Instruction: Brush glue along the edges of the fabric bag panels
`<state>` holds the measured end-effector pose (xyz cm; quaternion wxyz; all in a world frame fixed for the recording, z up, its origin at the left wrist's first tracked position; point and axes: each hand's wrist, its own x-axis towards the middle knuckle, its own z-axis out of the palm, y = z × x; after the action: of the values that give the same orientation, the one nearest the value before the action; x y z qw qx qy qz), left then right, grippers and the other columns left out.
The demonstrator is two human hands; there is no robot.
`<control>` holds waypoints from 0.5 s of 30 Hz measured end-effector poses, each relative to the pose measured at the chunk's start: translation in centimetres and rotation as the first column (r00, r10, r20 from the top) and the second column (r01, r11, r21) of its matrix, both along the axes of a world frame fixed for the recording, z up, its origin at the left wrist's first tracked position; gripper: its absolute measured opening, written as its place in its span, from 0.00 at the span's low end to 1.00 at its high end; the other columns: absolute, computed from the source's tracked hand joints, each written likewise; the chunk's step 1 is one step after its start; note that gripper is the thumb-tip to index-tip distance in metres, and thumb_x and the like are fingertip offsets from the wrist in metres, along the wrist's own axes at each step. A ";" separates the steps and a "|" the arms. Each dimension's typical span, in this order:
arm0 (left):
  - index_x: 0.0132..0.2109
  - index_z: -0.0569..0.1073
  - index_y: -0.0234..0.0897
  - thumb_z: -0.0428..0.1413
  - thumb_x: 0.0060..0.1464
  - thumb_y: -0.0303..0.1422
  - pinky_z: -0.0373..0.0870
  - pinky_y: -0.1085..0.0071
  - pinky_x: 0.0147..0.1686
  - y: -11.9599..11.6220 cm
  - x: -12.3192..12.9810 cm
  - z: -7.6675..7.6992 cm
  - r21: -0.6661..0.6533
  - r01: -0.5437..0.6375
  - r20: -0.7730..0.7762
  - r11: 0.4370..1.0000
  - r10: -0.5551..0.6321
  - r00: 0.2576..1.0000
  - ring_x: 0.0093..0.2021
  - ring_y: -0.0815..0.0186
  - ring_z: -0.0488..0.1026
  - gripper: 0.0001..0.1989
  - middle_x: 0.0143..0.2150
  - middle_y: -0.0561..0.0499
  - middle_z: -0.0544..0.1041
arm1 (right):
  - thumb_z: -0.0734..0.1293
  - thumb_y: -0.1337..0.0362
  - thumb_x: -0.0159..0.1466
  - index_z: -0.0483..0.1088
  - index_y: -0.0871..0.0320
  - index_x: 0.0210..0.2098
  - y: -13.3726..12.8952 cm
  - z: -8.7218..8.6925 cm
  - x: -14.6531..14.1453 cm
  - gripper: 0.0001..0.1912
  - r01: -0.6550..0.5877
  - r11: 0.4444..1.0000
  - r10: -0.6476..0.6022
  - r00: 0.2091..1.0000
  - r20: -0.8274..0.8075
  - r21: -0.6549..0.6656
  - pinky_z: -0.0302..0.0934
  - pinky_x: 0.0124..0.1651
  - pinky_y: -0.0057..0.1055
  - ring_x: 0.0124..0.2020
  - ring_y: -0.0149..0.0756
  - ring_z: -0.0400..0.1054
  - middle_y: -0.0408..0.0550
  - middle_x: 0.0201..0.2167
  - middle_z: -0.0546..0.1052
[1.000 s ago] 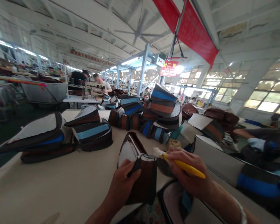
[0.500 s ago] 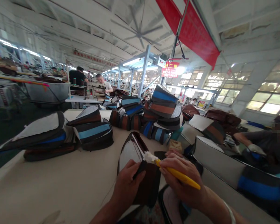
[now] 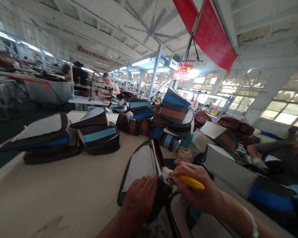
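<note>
My left hand [image 3: 140, 198] grips the lower edge of a dark brown bag piece [image 3: 141, 167], whose white-lined inner face tilts up towards me. My right hand [image 3: 196, 186] holds a yellow-handled brush [image 3: 190, 182] between thumb and fingers. Its white bristle tip [image 3: 167, 174] touches the top edge of the bag piece, next to my left hand. Under my right wrist lies another bag with a pale lining and a blue strip [image 3: 181, 215]. My hands hide the lower part of the brown piece.
The beige worktable [image 3: 64, 195] carries heaps of black, blue and brown backpacks ahead and to the left. A long bag lies at right, beyond it a co-worker with a gloved hand [image 3: 257, 162]. A person sits at a sewing machine [image 3: 101, 89] farther back.
The brown piece has swung left, showing more of its white lining. The brush tip has moved right and down along its edge. The co-worker's hand has moved slightly.
</note>
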<state>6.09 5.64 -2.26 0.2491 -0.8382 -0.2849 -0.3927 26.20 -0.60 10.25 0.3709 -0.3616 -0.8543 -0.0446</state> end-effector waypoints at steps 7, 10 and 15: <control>0.54 0.69 0.27 0.39 0.69 0.23 0.65 0.63 0.32 -0.6 0.7 -0.2 0.020 0.025 -0.052 0.999 -0.024 0.998 0.32 0.61 0.72 0.16 0.36 0.45 0.75 | 0.63 0.71 0.65 0.68 0.54 0.35 0.3 1.2 -0.2 0.05 0.016 0.999 -0.013 0.995 0.103 -0.027 0.61 0.37 0.32 0.27 0.33 0.67 0.41 0.27 0.73; 0.55 0.69 0.27 0.38 0.69 0.23 0.65 0.63 0.31 -0.9 0.8 -0.1 0.011 0.044 -0.064 0.999 -0.043 0.997 0.32 0.61 0.71 0.17 0.36 0.46 0.75 | 0.62 0.72 0.62 0.67 0.55 0.32 0.8 1.3 -0.5 0.06 0.053 0.998 -0.048 0.983 0.179 -0.021 0.57 0.33 0.31 0.26 0.32 0.64 0.41 0.25 0.71; 0.55 0.69 0.26 0.42 0.68 0.23 0.64 0.63 0.30 -0.7 -0.2 -0.1 -0.012 0.097 -0.062 0.995 -0.097 0.993 0.31 0.61 0.71 0.15 0.35 0.47 0.75 | 0.64 0.71 0.63 0.69 0.55 0.34 1.9 0.8 -0.6 0.05 0.027 0.996 -0.020 0.996 0.086 -0.082 0.58 0.34 0.29 0.27 0.31 0.67 0.41 0.27 0.73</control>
<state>5.92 4.95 -2.31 0.2348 -0.8639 -0.2376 -0.3769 25.64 1.30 11.01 0.3182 -0.3844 -0.8661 -0.0289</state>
